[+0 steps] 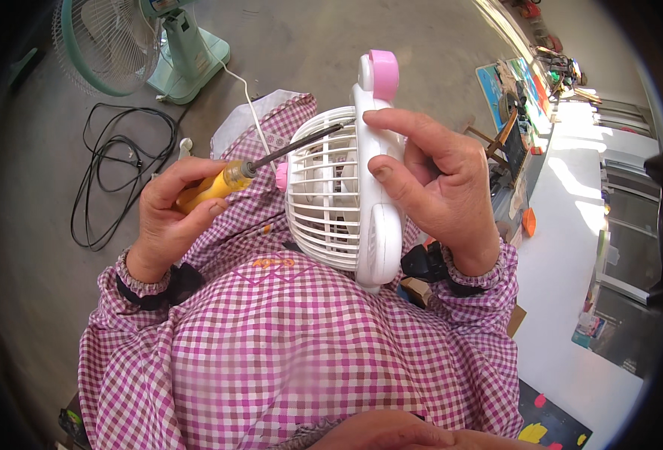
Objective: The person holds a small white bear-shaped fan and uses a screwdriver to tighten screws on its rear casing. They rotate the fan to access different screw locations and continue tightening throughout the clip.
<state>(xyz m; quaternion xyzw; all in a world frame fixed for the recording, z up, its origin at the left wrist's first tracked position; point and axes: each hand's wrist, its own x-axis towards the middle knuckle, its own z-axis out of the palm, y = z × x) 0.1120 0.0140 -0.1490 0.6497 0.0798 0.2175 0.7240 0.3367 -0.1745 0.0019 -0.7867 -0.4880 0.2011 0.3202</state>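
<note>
My left hand [179, 204] is closed around the yellow handle of a screwdriver [294, 146]. Its dark shaft points up and to the right, and the tip is at the upper rim of a small white fan [322, 191]; whether it sits on a screw is too small to tell. The fan is turned on its side over my lap, its caged back facing left. A pink knob [281, 176] sits on the cage, and a pink and white ear-shaped piece [384, 75] sticks up at the top. My right hand [447, 180] grips the fan's white front ring between thumb and fingers.
A green standing fan [185, 64] is on the floor at the far left, with a coiled black cable [114, 176] nearer. A thin white cord [245, 86] runs from its direction toward my lap. A white table [560, 277] and cluttered items are on the right.
</note>
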